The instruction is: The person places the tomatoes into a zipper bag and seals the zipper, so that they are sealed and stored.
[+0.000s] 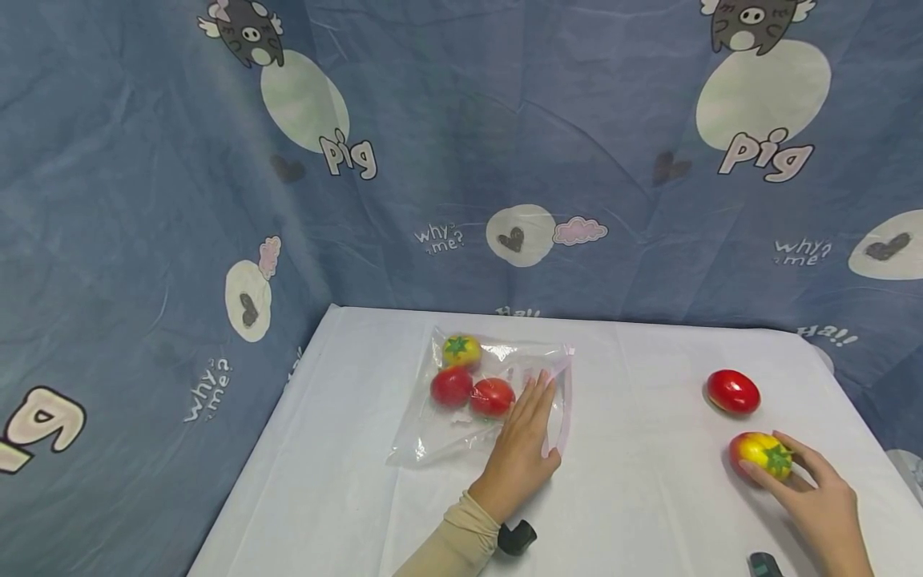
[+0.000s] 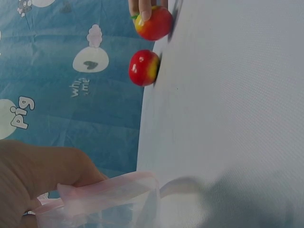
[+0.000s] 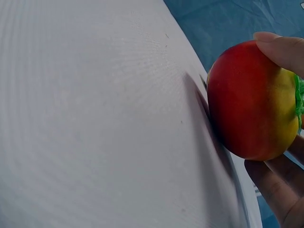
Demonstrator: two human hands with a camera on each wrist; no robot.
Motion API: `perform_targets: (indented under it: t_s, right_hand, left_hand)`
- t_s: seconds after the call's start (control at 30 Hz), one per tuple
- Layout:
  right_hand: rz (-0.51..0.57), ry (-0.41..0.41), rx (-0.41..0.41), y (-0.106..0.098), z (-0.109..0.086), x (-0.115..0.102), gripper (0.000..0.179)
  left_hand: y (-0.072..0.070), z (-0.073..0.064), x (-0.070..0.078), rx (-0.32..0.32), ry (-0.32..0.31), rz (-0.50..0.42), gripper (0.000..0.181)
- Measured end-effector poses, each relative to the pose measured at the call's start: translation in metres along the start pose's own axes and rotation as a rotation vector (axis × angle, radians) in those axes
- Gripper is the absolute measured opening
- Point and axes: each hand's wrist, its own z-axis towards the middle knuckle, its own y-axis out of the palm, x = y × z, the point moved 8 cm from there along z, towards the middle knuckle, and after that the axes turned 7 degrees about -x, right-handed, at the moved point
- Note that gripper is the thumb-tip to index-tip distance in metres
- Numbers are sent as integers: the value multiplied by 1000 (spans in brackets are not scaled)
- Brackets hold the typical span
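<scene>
At the right of the table, my right hand (image 1: 822, 489) grips a red and yellow toy tomato (image 1: 757, 455) between thumb and fingers. Its green leafy top faces the palm, and its shadow falls on the cloth close by in the right wrist view. Just beyond it lies a second glossy red toy tomato (image 1: 733, 392). My left hand (image 1: 521, 449) rests on a clear plastic bag (image 1: 433, 445) with its fingers straight, close to the pink zip edge (image 2: 133, 187). Inside the bag are two red toy tomatoes (image 1: 451, 386) and one yellowish, green-topped toy tomato (image 1: 461, 351).
A white cloth covers the table (image 1: 634, 497). Behind and to the left hangs a blue patterned curtain (image 1: 447, 120). A black object (image 1: 517, 538) shows beside the left wrist, and a small dark device (image 1: 764, 565) sits at the bottom edge near the right arm.
</scene>
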Motion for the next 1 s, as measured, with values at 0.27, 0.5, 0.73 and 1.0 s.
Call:
perform_targets:
  t_s: [0.27,0.5,0.73,1.0]
  right_hand:
    - [1,-27,-19,2,-1,-6,89]
    - [-15,-40,-36,4,-2,-11,91]
    - [-51,-90,-36,8,-5,-22,88]
    - [-71,-169,-63,19,-8,-45,88]
  left_hand:
    - [-1,-1,0,3,-4,-10,97]
    - [-1,0,0,5,0,-6,97]
    - [-1,0,0,5,-4,-8,98]
    - [-1,0,-1,1,-10,-13,98]
